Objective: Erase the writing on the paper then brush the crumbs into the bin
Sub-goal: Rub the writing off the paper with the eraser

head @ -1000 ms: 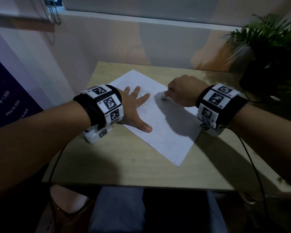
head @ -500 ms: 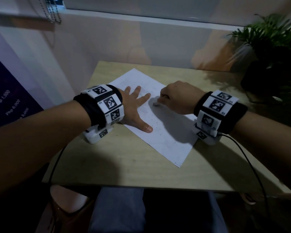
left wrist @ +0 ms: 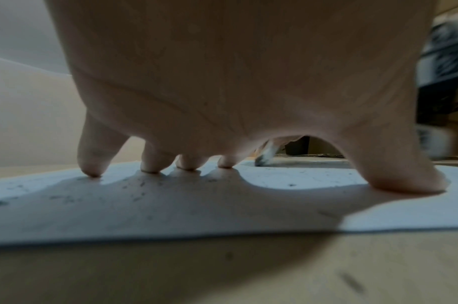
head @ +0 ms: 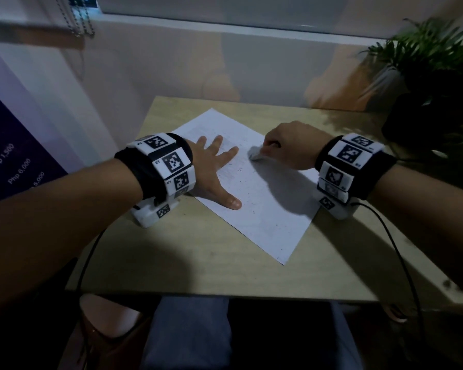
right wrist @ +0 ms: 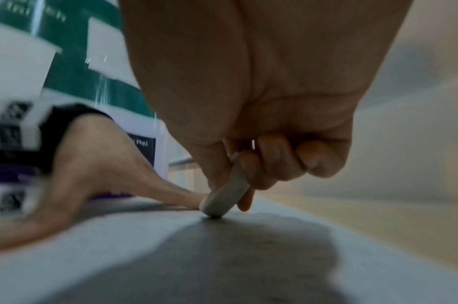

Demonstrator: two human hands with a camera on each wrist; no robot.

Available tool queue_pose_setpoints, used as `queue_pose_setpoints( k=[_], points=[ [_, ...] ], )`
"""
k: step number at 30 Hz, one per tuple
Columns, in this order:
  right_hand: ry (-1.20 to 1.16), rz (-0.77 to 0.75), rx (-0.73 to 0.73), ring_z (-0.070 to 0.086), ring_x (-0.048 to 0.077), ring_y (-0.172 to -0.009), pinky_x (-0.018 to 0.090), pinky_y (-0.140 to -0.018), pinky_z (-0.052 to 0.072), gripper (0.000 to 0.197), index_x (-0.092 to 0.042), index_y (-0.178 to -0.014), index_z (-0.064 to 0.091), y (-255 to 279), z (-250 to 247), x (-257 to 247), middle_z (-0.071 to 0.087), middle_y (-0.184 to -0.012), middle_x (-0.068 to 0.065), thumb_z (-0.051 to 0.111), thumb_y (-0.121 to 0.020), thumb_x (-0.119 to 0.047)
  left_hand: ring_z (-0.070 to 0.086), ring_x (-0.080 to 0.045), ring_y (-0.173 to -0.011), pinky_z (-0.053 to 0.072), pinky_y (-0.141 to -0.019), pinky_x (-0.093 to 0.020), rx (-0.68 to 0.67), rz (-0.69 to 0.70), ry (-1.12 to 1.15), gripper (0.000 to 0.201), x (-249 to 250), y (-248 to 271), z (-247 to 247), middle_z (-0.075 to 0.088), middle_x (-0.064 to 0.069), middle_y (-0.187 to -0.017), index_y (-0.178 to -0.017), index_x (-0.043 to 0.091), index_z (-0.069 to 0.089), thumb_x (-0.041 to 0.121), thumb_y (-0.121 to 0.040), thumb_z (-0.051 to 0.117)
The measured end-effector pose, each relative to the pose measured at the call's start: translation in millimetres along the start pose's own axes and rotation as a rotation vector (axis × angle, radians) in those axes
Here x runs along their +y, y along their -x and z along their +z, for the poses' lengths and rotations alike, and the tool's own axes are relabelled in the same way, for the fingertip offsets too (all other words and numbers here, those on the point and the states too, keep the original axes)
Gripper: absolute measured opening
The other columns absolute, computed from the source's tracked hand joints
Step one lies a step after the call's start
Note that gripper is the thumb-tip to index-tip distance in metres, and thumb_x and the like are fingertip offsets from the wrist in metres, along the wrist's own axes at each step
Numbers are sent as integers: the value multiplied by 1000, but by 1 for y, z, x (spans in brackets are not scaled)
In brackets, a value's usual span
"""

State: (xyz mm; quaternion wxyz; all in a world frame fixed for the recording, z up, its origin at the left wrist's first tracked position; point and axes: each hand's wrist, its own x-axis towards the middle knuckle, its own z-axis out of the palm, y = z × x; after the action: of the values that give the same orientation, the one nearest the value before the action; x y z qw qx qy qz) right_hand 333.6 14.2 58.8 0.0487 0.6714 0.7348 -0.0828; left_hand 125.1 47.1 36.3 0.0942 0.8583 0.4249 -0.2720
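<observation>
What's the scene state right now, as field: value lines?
left hand: spread flat, fingertips pressing the white paper sheet
right hand: pinches the small white oval eraser, its tip on the sheet
crumbs: dark specks scattered on the sheet
surface: light wooden table
bin: not in view
nearby: green potted plant

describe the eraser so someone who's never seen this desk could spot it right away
On the light wooden table lies a tilted white sheet of paper. The right hand pinches a small, rounded grey-white eraser, its tip touching the paper. It is the only loose object on the sheet besides dark crumbs.
</observation>
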Motion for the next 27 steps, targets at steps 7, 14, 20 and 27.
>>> queue_pose_setpoints(
  k=[7, 14, 20, 27],
  points=[
    [74, -46, 27, 59, 32, -82, 36, -69, 47, 38, -12, -93, 67, 6, 8, -24, 63, -88, 9, 50, -99, -46, -17, -33, -155, 5, -124, -62, -2, 1, 10, 148, 0, -1, -1, -33, 0, -165, -154, 40, -28, 105, -36, 34],
    [110, 51, 49, 59, 33, -82, 34, -68, 45, 36, -10, -95, 66, 0, 1, -14, 66, -97, 12, 50, -99, -43, -16, -34, -156, 5, -122, -62, -6, 2, -6, 152, -1, -2, -1, -33, 0, -164, -153, 41, -29, 108, -30, 29],
    [41, -84, 5, 60, 28, -81, 35, -67, 49, 42, -15, -90, 66, 13, 13, -35, 64, -84, 3, 52, -96, -55, -18, -34, -155, 3, -123, -61, 3, 4, 25, 153, -2, -5, 0, -33, 0, -164, -153, 42, -29, 108, -29, 32],
    [191, 16, 133, 54, 31, -74, 31, -59, 38, 40, -8, -96, 64, 12, 11, -30, 65, -94, 14, 48, -101, -44, -16, -32, -156, 2, -123, -59, 24, -5, 11, 148, -1, -2, 1, -32, 0, -165, -154, 41, -27, 107, -37, 33]
  ],
)
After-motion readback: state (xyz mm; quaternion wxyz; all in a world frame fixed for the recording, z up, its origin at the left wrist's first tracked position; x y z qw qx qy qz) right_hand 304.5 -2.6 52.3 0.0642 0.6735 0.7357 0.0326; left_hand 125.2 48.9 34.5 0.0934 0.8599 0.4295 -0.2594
